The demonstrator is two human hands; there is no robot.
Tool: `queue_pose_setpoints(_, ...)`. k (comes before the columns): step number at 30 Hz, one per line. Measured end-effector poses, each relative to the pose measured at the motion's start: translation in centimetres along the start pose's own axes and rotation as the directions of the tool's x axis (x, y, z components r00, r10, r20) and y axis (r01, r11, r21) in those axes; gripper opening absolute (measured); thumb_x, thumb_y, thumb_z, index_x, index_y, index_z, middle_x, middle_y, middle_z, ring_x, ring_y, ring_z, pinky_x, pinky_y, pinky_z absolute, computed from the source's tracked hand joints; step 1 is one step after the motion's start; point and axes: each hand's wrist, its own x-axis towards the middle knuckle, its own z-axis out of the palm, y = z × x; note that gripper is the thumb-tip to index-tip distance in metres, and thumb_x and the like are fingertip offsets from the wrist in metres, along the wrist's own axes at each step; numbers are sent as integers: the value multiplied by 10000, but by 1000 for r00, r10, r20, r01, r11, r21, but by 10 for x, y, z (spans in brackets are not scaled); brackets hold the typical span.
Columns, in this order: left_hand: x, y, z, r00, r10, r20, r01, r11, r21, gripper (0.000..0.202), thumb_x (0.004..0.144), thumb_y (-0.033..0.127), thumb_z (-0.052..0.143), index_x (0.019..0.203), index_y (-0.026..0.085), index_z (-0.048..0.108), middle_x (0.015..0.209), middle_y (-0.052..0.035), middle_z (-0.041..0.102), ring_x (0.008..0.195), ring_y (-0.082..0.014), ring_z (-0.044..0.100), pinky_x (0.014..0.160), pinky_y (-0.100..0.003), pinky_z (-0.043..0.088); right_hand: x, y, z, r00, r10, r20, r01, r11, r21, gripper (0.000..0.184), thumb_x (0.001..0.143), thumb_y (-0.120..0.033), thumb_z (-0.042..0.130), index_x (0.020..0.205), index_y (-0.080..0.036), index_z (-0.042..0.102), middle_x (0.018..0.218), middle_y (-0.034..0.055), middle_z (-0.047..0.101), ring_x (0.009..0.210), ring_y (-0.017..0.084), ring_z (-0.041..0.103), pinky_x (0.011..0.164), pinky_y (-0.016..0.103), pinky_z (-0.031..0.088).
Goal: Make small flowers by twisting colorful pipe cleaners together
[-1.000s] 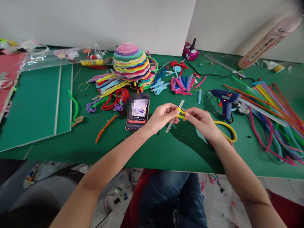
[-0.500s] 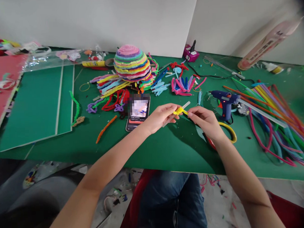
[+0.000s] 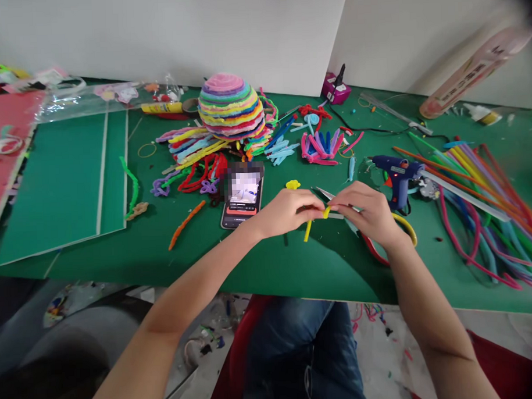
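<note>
My left hand (image 3: 288, 211) and my right hand (image 3: 366, 210) meet low over the green table (image 3: 251, 264), both pinched on a short yellow pipe cleaner (image 3: 311, 224). One end of it hangs down below my left fingers. A small coiled yellow piece (image 3: 293, 184) lies on the table just beyond my left hand. A pale thin stick (image 3: 325, 193) lies behind my fingers. Under my right wrist lie a yellow hoop (image 3: 406, 228) and a red one (image 3: 372, 249).
A phone (image 3: 243, 197) lies left of my hands. Behind it stands a striped dome of pipe cleaners (image 3: 231, 106) amid loose coloured loops. A blue glue gun (image 3: 396, 174) and a sheaf of long pipe cleaners (image 3: 484, 203) lie to the right. Green boards (image 3: 60, 183) lie to the left.
Both hands have dropped closer to the table. The pale stick has left my left hand. A coiled yellow piece now lies on the table, and a straight yellow piece is between my fingers.
</note>
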Motion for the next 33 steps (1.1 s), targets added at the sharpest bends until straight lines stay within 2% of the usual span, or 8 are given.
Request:
queue_pose_setpoints(3, 1, 2, -3, 991, -75, -113, 51, 977, -207, 162, 838, 308, 600, 865, 169, 678, 861, -42, 687, 704, -110, 599, 638, -227, 458, -3, 3, 7, 995, 38, -96, -34, 998, 44, 121, 876, -232, 549, 891, -219, 669, 795, 46, 684, 750, 151, 617, 658, 279, 485)
queue_pose_setpoints(6, 1, 0, 1, 960, -128, -249, 54, 957, -284, 208, 844, 343, 589, 886, 156, 668, 888, -55, 683, 707, -109, 611, 617, -218, 480, -2, -6, 15, 993, 12, -117, -29, 990, -141, 160, 890, -229, 519, 864, -176, 667, 737, 57, 655, 672, 138, 588, 593, 258, 447)
queue_pose_setpoints(10, -1, -6, 8, 921, -6, -389, 42, 996, 83, 175, 889, 276, 531, 896, 162, 664, 879, -60, 680, 798, -133, 628, 714, -255, 502, 0, -18, 17, 998, -57, -32, 39, 910, -413, 190, 890, -228, 507, 806, -170, 666, 670, 40, 634, 632, 135, 544, 539, 262, 372)
queue_pose_setpoints(14, -3, -10, 6, 966, 165, -198, -63, 896, 440, 195, 908, 232, 497, 899, 139, 668, 876, -76, 680, 830, -160, 640, 754, -296, 507, -1, -13, 12, 998, -32, -55, 9, 923, -386, 145, 875, -263, 553, 829, -195, 673, 693, 29, 650, 664, 134, 547, 571, 257, 373)
queue_pose_setpoints(18, -3, -9, -2, 960, 271, -73, -223, 894, 388, 175, 896, 232, 523, 914, 142, 672, 878, -63, 686, 800, -135, 644, 729, -260, 506, -1, -7, 8, 968, 235, -85, -232, 972, 45, 170, 835, -352, 616, 841, -193, 675, 744, 31, 656, 679, 122, 558, 614, 245, 410)
queue_pose_setpoints(23, -2, -7, 0, 920, 372, -123, -334, 909, 249, 134, 888, 235, 541, 898, 171, 658, 875, -46, 692, 824, -110, 643, 740, -230, 502, 3, -13, 8, 776, 453, 438, -630, 540, 559, 353, 837, -486, 554, 732, -171, 674, 671, 24, 662, 530, 85, 522, 481, 222, 347)
queue_pose_setpoints(27, -3, -10, 1, 918, 370, -143, -329, 911, 249, 152, 904, 189, 501, 978, 184, 634, 927, -47, 692, 869, -118, 640, 763, -248, 500, 3, -16, 12, 689, 549, 474, -686, 282, 671, 320, 746, -474, 670, 689, -160, 646, 592, 2, 638, 458, 54, 501, 431, 192, 304)
queue_pose_setpoints(33, -5, -5, -18, 934, 351, 70, -355, 884, 306, 425, 774, 51, 505, 1149, 238, 575, 1157, -61, 618, 1069, -193, 559, 909, -368, 438, 2, -12, 15, 613, 603, 510, -724, 172, 668, 342, 661, -475, 739, 637, -149, 635, 510, -28, 580, 421, 27, 467, 409, 164, 299)
